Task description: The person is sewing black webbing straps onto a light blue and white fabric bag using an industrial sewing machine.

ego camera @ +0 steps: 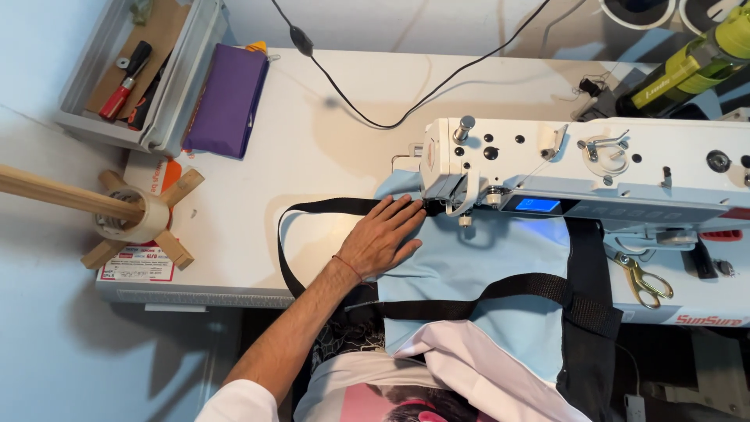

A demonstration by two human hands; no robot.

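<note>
My left hand (384, 237) lies flat, fingers spread, on a light blue fabric piece (484, 266) just left of the needle area of a white sewing machine (594, 168). A black webbing strap (312, 209) loops out to the left from under my fingers, and another black strap (500, 291) crosses the fabric nearer to me. The fingertips reach close to the presser foot (466, 212). My right hand is not in view.
A purple pouch (226, 100) and a grey tray (183, 86) holding a red-handled tool (125, 84) lie at the back left. A wooden stand with a tape roll (141, 215) stands at the left edge. Gold scissors (644, 277) rest right of the fabric. A black cable (375, 117) crosses the table.
</note>
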